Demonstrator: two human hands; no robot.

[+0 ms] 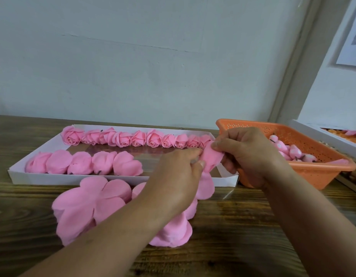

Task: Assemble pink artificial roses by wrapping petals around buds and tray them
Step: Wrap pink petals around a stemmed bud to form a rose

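My left hand [179,176] and my right hand [247,154] meet above the tray's right end, both pinching a pink rose [211,158] whose petals are partly wrapped. One loose petal [206,186] hangs below it. A stack of pink petal sheets [89,204] lies on the table under my left forearm. The white tray [23,174] holds a back row of finished roses [137,138] and a front row of wrapped roses [83,162]. Pink buds [293,152] lie in the orange basket [321,170].
The tray sits on a wooden table [243,226] against a pale wall. The orange basket stands to the right of the tray. A white box [321,132] with orange and pink pieces sits at the far right edge.
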